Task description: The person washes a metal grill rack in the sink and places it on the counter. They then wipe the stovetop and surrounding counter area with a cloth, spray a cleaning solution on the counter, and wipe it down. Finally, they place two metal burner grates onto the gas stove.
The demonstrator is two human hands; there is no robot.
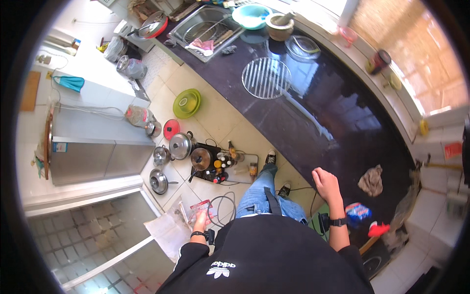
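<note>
My right hand [326,185] is over the near edge of the dark countertop [304,147], its fingers curled in and nothing visible in them. A crumpled greyish-brown cloth [371,180] lies to the right of it, and a blue printed packet [358,212] lies by the wrist. My left hand [202,219] hangs low on the left, in front of a large pale sheet [170,229]. Red-and-clear packaging [201,205] shows right at its fingers; whether they grip it cannot be made out. A dark cable loop [222,207] hangs just beside that hand.
Pots, including a lidded steel pot [180,146], stand on the floor beside several bottles [224,161]. A round wire rack [266,78], a stone mortar [279,27] and a steel sink [205,31] are along the counter. A grey fridge [102,158] stands left.
</note>
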